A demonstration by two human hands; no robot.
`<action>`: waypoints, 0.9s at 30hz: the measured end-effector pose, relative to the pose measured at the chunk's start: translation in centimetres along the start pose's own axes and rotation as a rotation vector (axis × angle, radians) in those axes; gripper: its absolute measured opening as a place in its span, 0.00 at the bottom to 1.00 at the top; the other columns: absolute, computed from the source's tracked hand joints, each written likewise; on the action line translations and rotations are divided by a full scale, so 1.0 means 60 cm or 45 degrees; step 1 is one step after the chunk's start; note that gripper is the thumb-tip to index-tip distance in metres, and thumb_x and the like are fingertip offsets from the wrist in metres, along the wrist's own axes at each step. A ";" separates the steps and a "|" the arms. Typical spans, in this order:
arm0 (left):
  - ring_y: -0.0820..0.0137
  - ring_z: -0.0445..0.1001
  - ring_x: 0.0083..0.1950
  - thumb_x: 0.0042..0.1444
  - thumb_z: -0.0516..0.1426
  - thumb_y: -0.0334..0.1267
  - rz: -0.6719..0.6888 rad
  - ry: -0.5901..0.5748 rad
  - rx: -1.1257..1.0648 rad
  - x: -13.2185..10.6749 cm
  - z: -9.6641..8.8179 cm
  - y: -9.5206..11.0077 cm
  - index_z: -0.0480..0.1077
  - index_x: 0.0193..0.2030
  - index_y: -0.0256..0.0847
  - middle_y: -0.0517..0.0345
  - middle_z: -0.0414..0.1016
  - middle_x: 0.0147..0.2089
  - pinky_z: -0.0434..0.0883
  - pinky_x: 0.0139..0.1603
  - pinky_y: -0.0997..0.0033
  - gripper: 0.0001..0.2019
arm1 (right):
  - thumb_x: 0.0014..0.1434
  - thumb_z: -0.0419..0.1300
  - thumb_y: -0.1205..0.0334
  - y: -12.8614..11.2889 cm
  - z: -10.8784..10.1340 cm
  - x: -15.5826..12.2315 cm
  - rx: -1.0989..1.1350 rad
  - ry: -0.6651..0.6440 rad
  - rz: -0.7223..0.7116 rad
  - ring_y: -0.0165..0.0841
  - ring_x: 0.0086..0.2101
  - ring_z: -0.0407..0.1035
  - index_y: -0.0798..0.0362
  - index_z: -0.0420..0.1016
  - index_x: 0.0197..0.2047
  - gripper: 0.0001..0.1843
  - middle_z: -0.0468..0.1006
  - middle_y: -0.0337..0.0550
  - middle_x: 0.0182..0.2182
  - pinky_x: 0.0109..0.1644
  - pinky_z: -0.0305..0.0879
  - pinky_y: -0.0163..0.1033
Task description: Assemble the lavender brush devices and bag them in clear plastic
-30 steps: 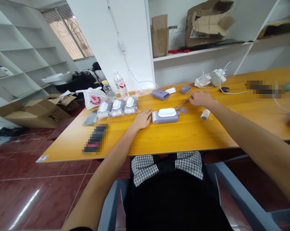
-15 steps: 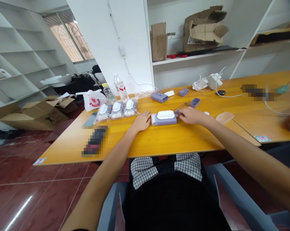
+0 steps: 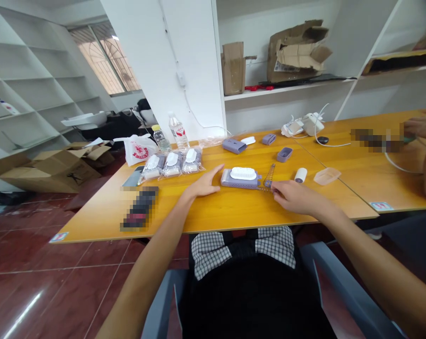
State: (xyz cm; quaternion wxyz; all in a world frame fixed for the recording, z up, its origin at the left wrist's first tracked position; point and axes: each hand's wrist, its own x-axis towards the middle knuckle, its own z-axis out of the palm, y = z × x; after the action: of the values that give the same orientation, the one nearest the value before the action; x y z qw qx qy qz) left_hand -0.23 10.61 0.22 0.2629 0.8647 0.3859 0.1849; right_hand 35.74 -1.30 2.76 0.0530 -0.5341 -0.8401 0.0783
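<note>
Touching the purple strip (image 3: 269,175), the right hand (image 3: 293,197) hides its end (grip unclear)

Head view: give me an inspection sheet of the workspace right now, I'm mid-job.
Surface: yellow wooden table, flat.
Job's things: purple device with a white brush top; perforated purple strap at its right end.
Clutter: three bagged units, water bottles, purple tray, white roll, clear tray.
Hands: left hand open, flat beside the device; right hand with fingertips at the strap's near end, grip unclear.
Cables: white cable lying behind the trays.
Surroundings: white shelves, cardboard boxes, another person's hand at far right.
</note>
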 end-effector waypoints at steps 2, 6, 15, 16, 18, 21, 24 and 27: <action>0.48 0.53 0.86 0.54 0.69 0.38 0.119 -0.018 -0.150 -0.001 0.006 0.010 0.47 0.85 0.47 0.43 0.49 0.86 0.54 0.85 0.42 0.55 | 0.72 0.50 0.63 -0.003 0.005 -0.017 0.108 0.046 -0.097 0.45 0.41 0.79 0.47 0.72 0.41 0.10 0.84 0.50 0.39 0.46 0.69 0.47; 0.44 0.59 0.82 0.55 0.71 0.42 0.112 0.099 -0.087 0.010 0.026 0.032 0.54 0.82 0.43 0.38 0.57 0.83 0.55 0.83 0.39 0.51 | 0.71 0.52 0.63 -0.010 0.019 -0.033 0.275 0.109 -0.231 0.45 0.46 0.79 0.49 0.75 0.46 0.10 0.85 0.51 0.45 0.53 0.72 0.50; 0.49 0.66 0.77 0.60 0.67 0.39 0.263 0.386 0.195 -0.005 0.022 0.061 0.64 0.76 0.45 0.43 0.68 0.75 0.63 0.79 0.43 0.37 | 0.70 0.55 0.63 -0.005 0.044 -0.007 0.081 0.240 -0.224 0.58 0.68 0.68 0.49 0.75 0.41 0.08 0.76 0.54 0.70 0.66 0.66 0.67; 0.50 0.70 0.74 0.61 0.66 0.37 0.288 0.456 0.249 -0.005 0.022 0.065 0.67 0.72 0.44 0.43 0.72 0.72 0.66 0.77 0.43 0.33 | 0.70 0.55 0.63 -0.002 0.045 -0.005 0.076 0.236 -0.213 0.58 0.69 0.67 0.49 0.75 0.41 0.08 0.73 0.55 0.72 0.66 0.66 0.67; 0.53 0.76 0.64 0.64 0.62 0.34 0.346 0.600 0.386 -0.005 0.029 0.079 0.75 0.62 0.42 0.45 0.80 0.60 0.71 0.69 0.45 0.20 | 0.70 0.54 0.64 0.004 0.049 -0.003 0.089 0.218 -0.196 0.57 0.69 0.68 0.50 0.74 0.41 0.08 0.70 0.58 0.74 0.66 0.69 0.65; 0.57 0.80 0.50 0.68 0.58 0.34 0.482 0.572 0.575 -0.011 0.060 0.117 0.79 0.49 0.43 0.49 0.83 0.45 0.76 0.57 0.51 0.08 | 0.70 0.53 0.64 0.008 0.054 -0.006 0.118 0.223 -0.211 0.56 0.68 0.71 0.49 0.74 0.42 0.08 0.70 0.59 0.74 0.65 0.71 0.64; 0.61 0.82 0.47 0.70 0.55 0.33 0.631 0.186 0.640 -0.014 0.104 0.160 0.79 0.48 0.42 0.51 0.84 0.46 0.77 0.51 0.60 0.10 | 0.69 0.54 0.65 0.009 0.058 -0.014 0.177 0.260 -0.227 0.56 0.69 0.70 0.49 0.74 0.41 0.08 0.72 0.58 0.73 0.66 0.71 0.64; 0.61 0.83 0.51 0.69 0.55 0.30 0.544 -0.007 0.613 -0.001 0.131 0.191 0.77 0.50 0.41 0.51 0.83 0.56 0.78 0.47 0.63 0.10 | 0.68 0.55 0.66 0.013 0.059 -0.022 0.245 0.277 -0.244 0.54 0.71 0.68 0.49 0.73 0.40 0.07 0.72 0.60 0.72 0.69 0.70 0.62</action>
State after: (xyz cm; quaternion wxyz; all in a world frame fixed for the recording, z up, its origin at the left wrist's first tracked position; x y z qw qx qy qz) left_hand 10.41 1.66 0.83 0.0070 0.9641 0.2276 0.1368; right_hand 36.39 -2.45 -0.85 0.2016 -0.4492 -0.8652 0.0948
